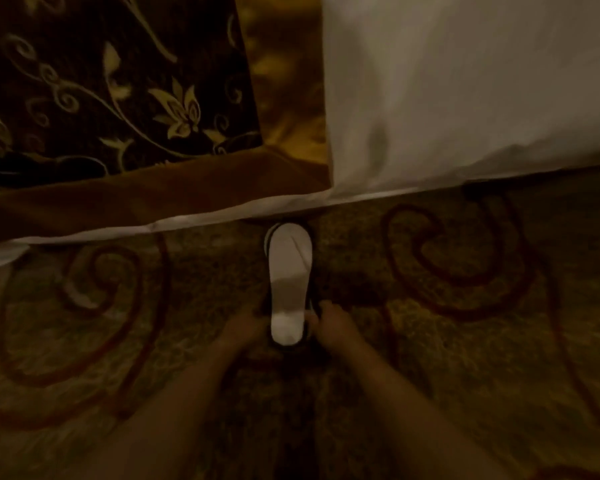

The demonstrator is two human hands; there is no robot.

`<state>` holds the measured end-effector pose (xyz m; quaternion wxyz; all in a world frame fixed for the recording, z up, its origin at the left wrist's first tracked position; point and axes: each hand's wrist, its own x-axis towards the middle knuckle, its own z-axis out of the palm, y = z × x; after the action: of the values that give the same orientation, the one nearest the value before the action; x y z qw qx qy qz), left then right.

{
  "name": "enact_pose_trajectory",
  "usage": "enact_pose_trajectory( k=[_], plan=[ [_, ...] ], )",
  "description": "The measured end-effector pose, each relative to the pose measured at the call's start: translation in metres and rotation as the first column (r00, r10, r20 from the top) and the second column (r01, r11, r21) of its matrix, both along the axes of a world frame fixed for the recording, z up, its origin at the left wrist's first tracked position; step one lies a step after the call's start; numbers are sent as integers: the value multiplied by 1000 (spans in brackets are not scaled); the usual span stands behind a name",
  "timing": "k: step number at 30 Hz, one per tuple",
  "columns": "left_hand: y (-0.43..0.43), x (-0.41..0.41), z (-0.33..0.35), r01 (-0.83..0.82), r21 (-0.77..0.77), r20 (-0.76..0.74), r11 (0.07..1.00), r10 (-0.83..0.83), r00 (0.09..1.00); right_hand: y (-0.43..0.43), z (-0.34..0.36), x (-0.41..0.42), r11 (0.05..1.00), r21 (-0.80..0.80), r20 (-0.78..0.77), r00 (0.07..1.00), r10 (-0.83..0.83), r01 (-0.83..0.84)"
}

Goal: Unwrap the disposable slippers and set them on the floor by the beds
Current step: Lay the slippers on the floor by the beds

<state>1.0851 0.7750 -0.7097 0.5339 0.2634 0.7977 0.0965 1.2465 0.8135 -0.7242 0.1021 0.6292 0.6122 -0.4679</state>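
A pair of white disposable slippers [288,282] lies stacked on the patterned carpet, toe end pointing at the bed edge, dark soles showing at the rims. My left hand [245,325] grips the heel end from the left. My right hand [333,323] grips the same heel end from the right. The light is dim and I cannot tell whether any wrapper is on the slippers.
A bed with a white sheet [465,91] and a dark floral runner [101,84] over a brown band fills the upper half. Its white hem [194,220] hangs just beyond the slipper toes. Swirl-patterned carpet [465,306] spreads left and right.
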Motion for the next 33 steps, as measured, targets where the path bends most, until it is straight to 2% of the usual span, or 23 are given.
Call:
enact_pose_trajectory(
  k=[3,5,7,9,10,12,14,16,19,22,25,27,30,33],
  plan=[
    [28,-1,-37,-31,36,-19,999,32,999,29,-46,-11,997,76,51,999,-11,7],
    [38,1,-60,-66,44,-21,997,67,998,41,-67,-20,992,117,97,995,37,-48],
    [43,3,-73,-173,38,-13,984,174,985,46,-82,-27,982,130,146,982,120,-139],
    [44,6,-82,-294,71,23,953,293,956,44,-89,-35,982,134,110,987,119,-133],
    [43,10,-84,-328,66,61,942,324,944,41,-91,-39,985,152,51,996,76,-83],
    [41,18,-83,-387,54,121,921,379,918,33,-90,-40,964,210,-124,983,-137,161],
    [40,21,-82,-489,75,226,869,463,857,30,-85,-35,897,222,-287,905,-314,381],
    [37,18,-76,-587,96,340,804,527,779,30,-80,-28,859,127,-411,815,-409,495],
    [37,8,-75,-616,81,436,784,527,729,34,-77,-21,849,-12,-515,724,-458,528],
    [43,4,-71,-635,109,471,764,523,711,35,-77,-19,858,-40,-555,702,-446,513],
    [45,7,-66,-645,141,440,751,536,720,37,-80,-18,846,-39,-566,686,-457,531],
    [44,7,-63,-658,164,433,735,546,718,37,-79,-16,812,-31,-566,659,-495,583],
    [40,0,-63,-658,196,389,727,559,733,44,-77,-6,712,-86,-561,557,-613,697],
    [34,-10,-58,-721,216,434,659,597,675,50,-73,4,693,-160,-574,504,-645,703]
  ],
)
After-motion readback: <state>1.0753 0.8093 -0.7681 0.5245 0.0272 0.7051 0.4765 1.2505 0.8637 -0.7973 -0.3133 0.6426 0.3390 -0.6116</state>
